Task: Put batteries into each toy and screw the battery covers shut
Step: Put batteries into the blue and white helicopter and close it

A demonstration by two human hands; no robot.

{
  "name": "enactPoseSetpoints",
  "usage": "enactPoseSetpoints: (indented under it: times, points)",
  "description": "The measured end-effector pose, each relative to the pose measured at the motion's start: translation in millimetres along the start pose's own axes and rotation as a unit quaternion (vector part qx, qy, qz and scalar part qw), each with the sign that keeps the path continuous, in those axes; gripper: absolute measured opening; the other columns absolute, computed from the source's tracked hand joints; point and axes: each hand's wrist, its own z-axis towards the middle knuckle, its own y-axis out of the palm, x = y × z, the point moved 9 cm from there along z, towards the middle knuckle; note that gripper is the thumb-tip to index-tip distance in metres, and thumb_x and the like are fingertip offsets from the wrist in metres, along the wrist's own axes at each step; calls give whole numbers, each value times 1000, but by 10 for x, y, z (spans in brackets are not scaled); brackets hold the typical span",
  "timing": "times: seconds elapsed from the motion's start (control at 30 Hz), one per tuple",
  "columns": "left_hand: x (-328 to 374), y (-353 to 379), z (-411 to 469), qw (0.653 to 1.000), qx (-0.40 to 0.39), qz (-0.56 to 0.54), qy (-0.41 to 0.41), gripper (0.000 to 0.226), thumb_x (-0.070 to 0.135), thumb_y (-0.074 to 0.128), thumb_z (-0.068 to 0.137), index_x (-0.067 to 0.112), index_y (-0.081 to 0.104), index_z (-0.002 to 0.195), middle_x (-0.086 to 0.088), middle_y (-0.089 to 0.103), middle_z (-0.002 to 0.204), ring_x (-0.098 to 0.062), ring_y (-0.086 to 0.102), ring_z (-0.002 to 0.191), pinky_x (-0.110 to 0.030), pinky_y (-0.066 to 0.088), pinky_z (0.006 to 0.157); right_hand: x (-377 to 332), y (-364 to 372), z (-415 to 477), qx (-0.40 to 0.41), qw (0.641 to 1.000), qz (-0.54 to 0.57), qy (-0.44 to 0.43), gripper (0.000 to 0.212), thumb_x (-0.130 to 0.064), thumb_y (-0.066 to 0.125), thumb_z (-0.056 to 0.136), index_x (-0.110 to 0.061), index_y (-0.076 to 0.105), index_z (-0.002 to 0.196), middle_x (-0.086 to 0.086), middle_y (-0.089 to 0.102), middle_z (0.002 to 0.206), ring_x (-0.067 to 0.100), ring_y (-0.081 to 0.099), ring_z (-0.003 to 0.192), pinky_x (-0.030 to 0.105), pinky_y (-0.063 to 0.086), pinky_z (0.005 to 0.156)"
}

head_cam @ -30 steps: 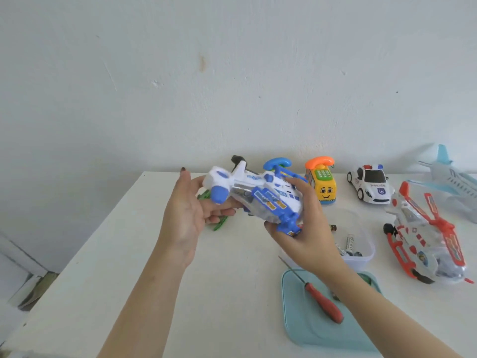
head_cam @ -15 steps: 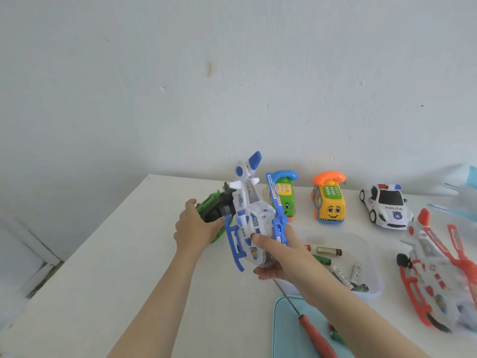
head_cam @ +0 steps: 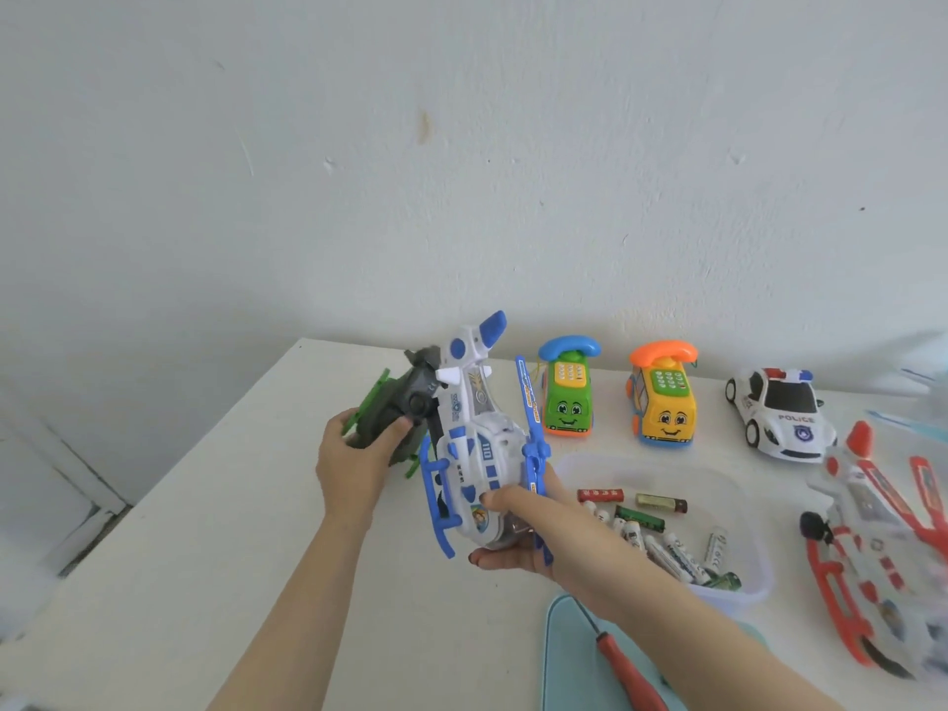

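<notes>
The right hand [head_cam: 561, 541] holds the blue-and-white toy helicopter [head_cam: 477, 454] tail-up over the surface [head_cam: 205, 556], fingers curled round its nose. At its 9 o'clock the left hand [head_cam: 351, 464] grips a green toy helicopter [head_cam: 395, 413]. Batteries [head_cam: 641, 531] lie in a clear tub [head_cam: 759, 572] at 3 o'clock.

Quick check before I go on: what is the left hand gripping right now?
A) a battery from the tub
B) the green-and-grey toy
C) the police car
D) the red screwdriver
B: the left hand has its fingers curled round the green-and-grey toy, while the right hand holds the blue-and-white helicopter, and the red screwdriver lies untouched on the teal tray.
</notes>
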Motion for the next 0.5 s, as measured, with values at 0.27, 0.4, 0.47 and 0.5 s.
enactPoseSetpoints:
  times: [0.27,0.4,0.47,0.5]
  points:
    - [-219,-488,152,971,30,-204,-124,52,26,75,86,7,52,129,-12,64,120,-24,65,102,-38,56,79,145,157,128,59,997,-15,43,40,-22,69,82,-14,48,115,16,64,102,31,66,70,38,58,70]
    - [-254,-684,221,968,12,-213,-130,47,26,72,88,6,55,127,-11,65,118,-25,66,105,-34,55,72,126,118,177,148,975,-158,47,43,-42,71,78,-23,44,105,8,67,90,25,65,54,32,55,58]
    - [-284,-758,246,969,5,-210,-128,47,26,73,87,6,56,127,-11,66,119,-26,66,107,-34,55,71,122,106,189,188,959,-206,45,46,-52,69,75,-25,41,98,5,68,83,24,64,51,31,53,55]
    - [-298,-786,253,970,2,-208,-127,48,26,73,87,6,56,127,-11,65,120,-26,65,108,-34,55,72,125,100,191,204,951,-226,49,49,-57,67,74,-23,40,97,6,68,80,24,64,50,30,52,55]
